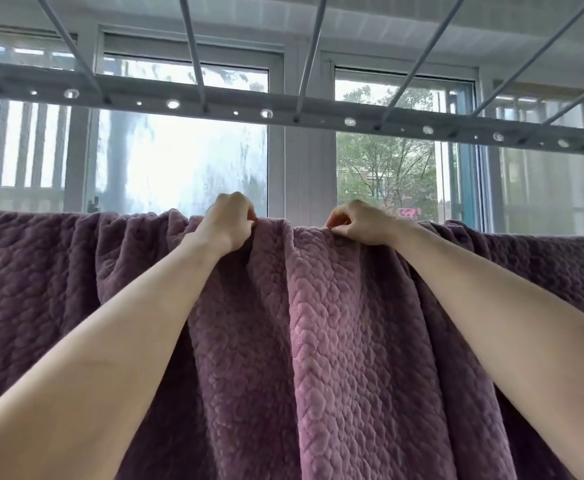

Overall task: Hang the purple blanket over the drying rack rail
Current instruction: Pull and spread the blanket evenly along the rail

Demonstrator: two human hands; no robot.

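- Purple quilted plush blanket (335, 341): draped across the full width of the view, top edge running level in front of the window, bunched into vertical folds at the centre; supporting rail beneath the top edge hidden by the fabric.
- White-framed window panes (186, 161): behind the blanket, bright daylight on the left pane, green trees on the right pane.
- Grey metal overhead drying rack (283, 114): cross bar with round holes spanning left to right above the blanket, thin rods reaching from it toward the camera; well apart from the blanket's top edge.
- Left hand (228, 220): raised at the top edge, left of centre; grip clenched on a gather of blanket fabric, fingers curled over the fold.
- Right hand (359, 223): raised at the top edge, right of centre, near the left hand; grip pinching the blanket fabric between thumb and curled fingers.
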